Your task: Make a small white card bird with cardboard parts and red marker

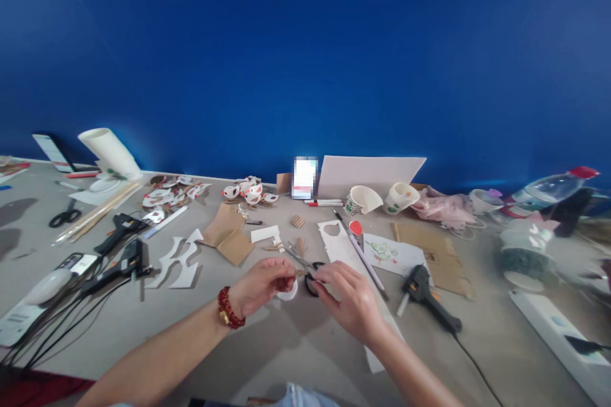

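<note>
My left hand (263, 285), with a red bead bracelet on the wrist, is closed in a pinch on a small white round paper piece (288, 293) just above the grey table (267, 343). My right hand (347, 296) is closed too, fingertips meeting the left hand's at the same white piece. Right behind the fingertips lie small scissors (305, 265) with black handles, touching or nearly touching my right fingers; I cannot tell which. A long white cardboard strip (337, 236) runs under my right hand.
Black glue guns lie at the left (119, 229) and at the right (427, 296), with cables along the left edge. Brown card pieces (228, 235), white cut-out shapes (179, 262), paper cups (365, 199), a drawing (392, 253), a water bottle (554, 187) and a power strip (558, 331) crowd the table.
</note>
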Motion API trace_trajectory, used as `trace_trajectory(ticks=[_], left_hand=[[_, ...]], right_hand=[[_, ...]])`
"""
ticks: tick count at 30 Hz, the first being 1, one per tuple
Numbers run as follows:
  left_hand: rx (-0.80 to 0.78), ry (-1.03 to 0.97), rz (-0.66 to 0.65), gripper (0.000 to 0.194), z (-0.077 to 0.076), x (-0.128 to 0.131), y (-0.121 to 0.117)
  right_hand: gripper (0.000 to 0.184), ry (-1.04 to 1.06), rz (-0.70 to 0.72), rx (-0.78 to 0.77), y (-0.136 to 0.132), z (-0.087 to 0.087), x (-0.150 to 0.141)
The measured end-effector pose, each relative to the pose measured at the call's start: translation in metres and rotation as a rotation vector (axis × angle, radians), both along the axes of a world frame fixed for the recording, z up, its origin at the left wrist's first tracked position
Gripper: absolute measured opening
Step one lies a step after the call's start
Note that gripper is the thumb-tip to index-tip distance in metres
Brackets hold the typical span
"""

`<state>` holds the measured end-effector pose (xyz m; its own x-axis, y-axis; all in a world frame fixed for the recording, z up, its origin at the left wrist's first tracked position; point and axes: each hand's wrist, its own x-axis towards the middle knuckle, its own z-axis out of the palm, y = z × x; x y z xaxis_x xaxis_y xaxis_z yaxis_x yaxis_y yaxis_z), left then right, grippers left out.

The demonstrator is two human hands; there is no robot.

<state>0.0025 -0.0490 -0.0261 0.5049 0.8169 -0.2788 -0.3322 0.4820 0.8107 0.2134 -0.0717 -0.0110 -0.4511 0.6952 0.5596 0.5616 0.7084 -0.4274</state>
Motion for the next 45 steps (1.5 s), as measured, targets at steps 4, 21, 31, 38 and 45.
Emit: trace_trajectory(ticks=[4,21,31,38,45], left_hand=[[-0.034,-0.011,-0.014,0.021,-0.001,-0.004,-0.003],[-0.099,-0.005,-0.035,0.019,-0.005,-0.006,-0.006],[0.120,0.239,-0.008,0.022,-0.007,-0.008,-0.011],[1.190,0.942,0.211,0.022,0.000,-0.019,-0.024],[1.336,1.141,0.196,0.016,-0.001,-0.016,-0.027]], right_hand=[[0.012,-0.003,0.022,0.036,0.002,0.002,-0.007],[0.011,-0.062,0.068,0.057,0.004,0.001,-0.010],[0.009,0.242,0.023,-0.541,0.006,-0.012,-0.016],[0.008,0.694,0.020,-1.260,0.012,-0.027,-0.026],[0.009,0.712,0.008,-1.321,0.012,-0.031,-0.034]])
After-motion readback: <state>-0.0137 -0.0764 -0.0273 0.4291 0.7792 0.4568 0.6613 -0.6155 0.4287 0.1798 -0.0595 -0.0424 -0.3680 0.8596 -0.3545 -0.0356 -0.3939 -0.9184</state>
